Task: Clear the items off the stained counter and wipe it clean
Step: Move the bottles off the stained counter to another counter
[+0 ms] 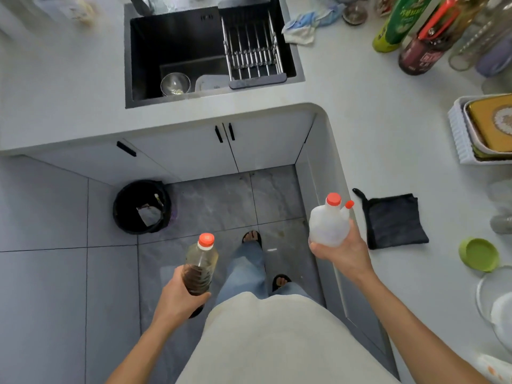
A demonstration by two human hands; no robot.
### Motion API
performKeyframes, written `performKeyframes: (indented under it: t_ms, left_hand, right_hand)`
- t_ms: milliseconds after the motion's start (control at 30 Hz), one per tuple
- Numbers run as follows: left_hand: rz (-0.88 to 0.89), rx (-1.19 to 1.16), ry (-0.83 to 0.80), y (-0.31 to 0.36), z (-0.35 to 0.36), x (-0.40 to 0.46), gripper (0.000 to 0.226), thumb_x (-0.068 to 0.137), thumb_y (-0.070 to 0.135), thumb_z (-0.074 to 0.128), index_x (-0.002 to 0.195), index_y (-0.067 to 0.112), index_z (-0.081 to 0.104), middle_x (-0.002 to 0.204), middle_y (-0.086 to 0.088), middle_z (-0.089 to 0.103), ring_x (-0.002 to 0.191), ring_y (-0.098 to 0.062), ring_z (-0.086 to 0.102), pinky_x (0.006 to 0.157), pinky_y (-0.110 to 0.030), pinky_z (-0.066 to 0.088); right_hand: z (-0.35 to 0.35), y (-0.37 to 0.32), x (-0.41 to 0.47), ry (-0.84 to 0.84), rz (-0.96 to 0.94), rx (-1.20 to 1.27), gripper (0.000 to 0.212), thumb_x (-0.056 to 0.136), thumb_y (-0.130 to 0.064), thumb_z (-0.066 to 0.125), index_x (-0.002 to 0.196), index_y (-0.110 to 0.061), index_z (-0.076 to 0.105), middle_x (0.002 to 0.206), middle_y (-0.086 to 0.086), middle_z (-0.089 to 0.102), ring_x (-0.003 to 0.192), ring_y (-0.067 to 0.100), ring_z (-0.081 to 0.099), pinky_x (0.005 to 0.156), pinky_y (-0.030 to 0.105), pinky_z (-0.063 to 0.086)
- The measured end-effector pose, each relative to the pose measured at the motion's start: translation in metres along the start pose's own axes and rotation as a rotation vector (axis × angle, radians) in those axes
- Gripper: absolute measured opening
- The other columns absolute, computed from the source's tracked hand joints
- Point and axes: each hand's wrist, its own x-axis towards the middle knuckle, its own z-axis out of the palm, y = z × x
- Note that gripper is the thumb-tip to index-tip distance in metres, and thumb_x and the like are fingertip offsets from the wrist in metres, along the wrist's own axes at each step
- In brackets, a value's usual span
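The left hand (177, 296) curls round a clear bottle (200, 266) with a red cap, dark liquid filling its lower part; the right hand (342, 252) holds a translucent white jug (328, 225) with two red caps from beneath, contents unclear; both hang over the floor, off the worktop (388, 128). Just right of the right hand a dark cloth (393, 220) lies flat on the worktop; beyond it, a green lid (479, 254). Ahead of the left hand, a black bin (141, 207) holds scraps; farther ahead, the sink (177, 54) holds a glass bowl (175, 84).
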Motion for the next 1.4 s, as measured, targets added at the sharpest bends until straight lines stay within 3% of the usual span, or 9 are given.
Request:
performKeyframes:
  t_ms: [167, 233, 400, 567, 767, 900, 1167, 1300, 1400]
  left_hand:
    - [0.091, 0.061, -0.062, 0.057, -0.036, 0.063, 0.072, 0.052, 0.049, 0.08, 0.114, 0.049, 0.043, 0.091, 0.02, 0.069, 0.082, 0.004, 0.063, 0.061, -0.02, 0.047]
    - [0.144, 0.084, -0.076, 0.084, -0.046, 0.086, 0.069, 0.052, 0.049, 0.079, 0.109, 0.051, 0.042, 0.089, 0.023, 0.069, 0.081, 0.005, 0.064, 0.06, -0.021, 0.047]
    - [0.273, 0.107, -0.093, 0.155, -0.065, 0.133, 0.069, 0.053, 0.053, 0.082, 0.11, 0.05, 0.043, 0.098, 0.04, 0.063, 0.083, 0.013, 0.063, 0.061, -0.02, 0.047]
    - [0.363, 0.118, -0.111, 0.226, -0.071, 0.173, 0.073, 0.053, 0.055, 0.085, 0.113, 0.049, 0.045, 0.102, 0.044, 0.061, 0.091, 0.021, 0.058, 0.064, -0.015, 0.046]
    - [0.372, 0.175, -0.137, 0.289, -0.078, 0.207, 0.073, 0.054, 0.055, 0.085, 0.114, 0.048, 0.045, 0.098, 0.03, 0.069, 0.09, 0.008, 0.066, 0.07, -0.02, 0.05]
    - [0.389, 0.202, -0.145, 0.319, -0.088, 0.221, 0.072, 0.053, 0.053, 0.086, 0.112, 0.051, 0.045, 0.096, 0.028, 0.07, 0.088, 0.01, 0.065, 0.07, -0.015, 0.048]
    - [0.516, 0.175, -0.159, 0.394, -0.103, 0.24, 0.072, 0.055, 0.052, 0.088, 0.113, 0.056, 0.045, 0.106, 0.044, 0.061, 0.093, 0.019, 0.061, 0.069, -0.014, 0.048]
    - [0.646, 0.174, -0.196, 0.458, -0.101, 0.255, 0.074, 0.055, 0.054, 0.087, 0.117, 0.055, 0.047, 0.105, 0.043, 0.062, 0.094, 0.02, 0.061, 0.066, -0.009, 0.046]
    - [0.735, 0.185, -0.251, 0.514, -0.094, 0.266, 0.073, 0.057, 0.055, 0.088, 0.119, 0.049, 0.049, 0.103, 0.033, 0.068, 0.095, 0.014, 0.064, 0.073, -0.013, 0.05]
  right_hand:
    - [0.011, -0.027, 0.02, 0.015, 0.071, -0.026, 0.068, 0.054, -0.039, 0.09, 0.115, -0.03, 0.06, 0.098, -0.008, 0.072, 0.093, 0.015, 0.073, 0.073, 0.038, 0.062]
    - [0.011, -0.034, 0.02, 0.032, 0.092, -0.014, 0.066, 0.055, -0.035, 0.089, 0.112, -0.035, 0.056, 0.095, -0.008, 0.072, 0.089, 0.015, 0.072, 0.071, 0.04, 0.063]
    - [0.007, -0.043, 0.021, 0.113, 0.166, 0.018, 0.054, 0.053, -0.036, 0.086, 0.099, -0.045, 0.058, 0.081, -0.016, 0.07, 0.069, -0.001, 0.067, 0.051, 0.016, 0.052]
    - [-0.005, -0.047, 0.04, 0.149, 0.264, 0.077, 0.058, 0.051, -0.036, 0.087, 0.101, -0.044, 0.058, 0.08, -0.019, 0.07, 0.067, -0.002, 0.066, 0.049, 0.013, 0.049]
    - [-0.034, -0.083, 0.088, 0.163, 0.307, 0.123, 0.048, 0.056, -0.033, 0.084, 0.095, -0.034, 0.058, 0.08, -0.007, 0.07, 0.075, 0.015, 0.07, 0.066, 0.04, 0.06]
    - [-0.053, -0.127, 0.124, 0.16, 0.253, 0.128, 0.038, 0.063, -0.029, 0.083, 0.09, -0.027, 0.057, 0.084, 0.007, 0.071, 0.08, 0.03, 0.069, 0.072, 0.05, 0.061]
    - [-0.078, -0.183, 0.181, 0.251, 0.24, 0.206, 0.069, 0.057, -0.044, 0.086, 0.113, -0.045, 0.046, 0.099, -0.016, 0.066, 0.091, 0.006, 0.065, 0.081, 0.04, 0.061]
    - [-0.091, -0.201, 0.208, 0.333, 0.239, 0.267, 0.08, 0.057, -0.045, 0.089, 0.125, -0.038, 0.048, 0.103, -0.014, 0.067, 0.093, 0.006, 0.065, 0.075, 0.031, 0.058]
    - [-0.101, -0.212, 0.227, 0.414, 0.24, 0.322, 0.083, 0.059, -0.044, 0.091, 0.129, -0.034, 0.047, 0.107, -0.015, 0.065, 0.097, 0.009, 0.064, 0.081, 0.036, 0.059]
